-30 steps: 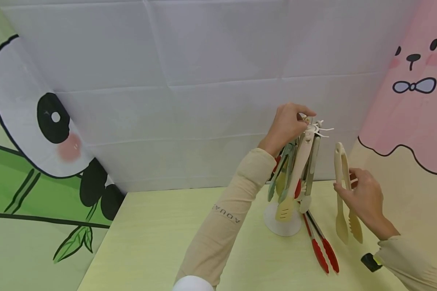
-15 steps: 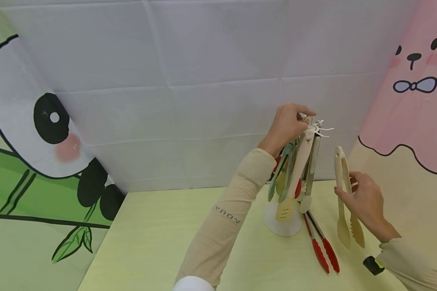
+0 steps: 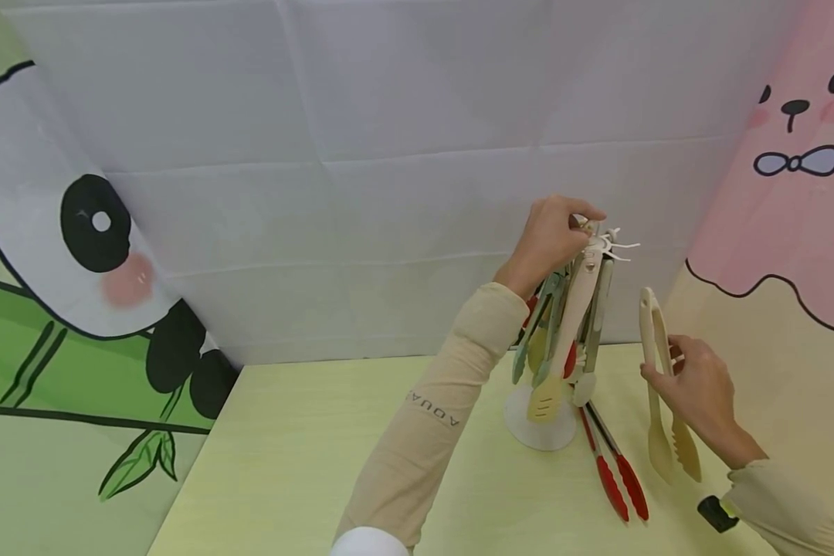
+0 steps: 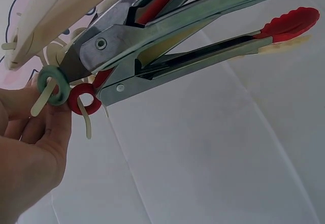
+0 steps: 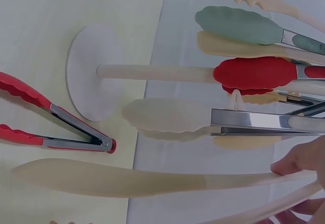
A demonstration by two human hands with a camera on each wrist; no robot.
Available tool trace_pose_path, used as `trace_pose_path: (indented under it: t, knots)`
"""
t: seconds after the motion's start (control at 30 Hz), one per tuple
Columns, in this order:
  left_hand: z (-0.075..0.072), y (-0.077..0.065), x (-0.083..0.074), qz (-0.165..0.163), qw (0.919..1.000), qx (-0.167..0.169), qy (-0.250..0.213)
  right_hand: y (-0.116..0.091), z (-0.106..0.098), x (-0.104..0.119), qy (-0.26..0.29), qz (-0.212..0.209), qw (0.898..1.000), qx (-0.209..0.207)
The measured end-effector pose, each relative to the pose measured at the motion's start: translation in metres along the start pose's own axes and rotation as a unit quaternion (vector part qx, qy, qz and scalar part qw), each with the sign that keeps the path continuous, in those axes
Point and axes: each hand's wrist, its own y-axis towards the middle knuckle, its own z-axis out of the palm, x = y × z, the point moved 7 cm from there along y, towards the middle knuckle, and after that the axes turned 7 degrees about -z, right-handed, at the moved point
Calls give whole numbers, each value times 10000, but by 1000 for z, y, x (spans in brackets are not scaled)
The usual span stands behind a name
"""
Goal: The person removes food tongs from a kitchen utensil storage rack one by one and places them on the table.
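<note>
At the top of a white utensil stand (image 3: 542, 438), my left hand (image 3: 552, 235) grips the hub by its hooks. Several tongs hang there, including a green-ringed pair (image 4: 203, 31) and red-tipped tongs (image 4: 292, 25) in the left wrist view. A beige slotted turner (image 3: 545, 398) hangs at the front. To the right of the stand, my right hand (image 3: 698, 390) pinches beige tongs (image 3: 660, 455) between thumb and fingers. They point downward with their two arms spread; one flat tip (image 5: 96, 177) crosses the right wrist view, the other is mostly out of it.
Red-tipped metal tongs (image 3: 612, 488) lie spread on the pale yellow table (image 3: 306, 448), just right of the stand's base. A white cloth wall (image 3: 417, 208) stands behind the table. A pink printed wall (image 3: 792, 224) rises on the right.
My right hand has moved slightly down and to the right, carrying the beige tongs lower. The left hand keeps its hold on the stand's top. The hanging utensils have barely shifted.
</note>
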Motion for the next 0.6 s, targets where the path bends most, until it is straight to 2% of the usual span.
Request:
trace_pose_path:
  t: [0.6]
  knots:
    - [-6,9,8,197,9997,155,-10,-4,21,-7,-193,171,9995,192]
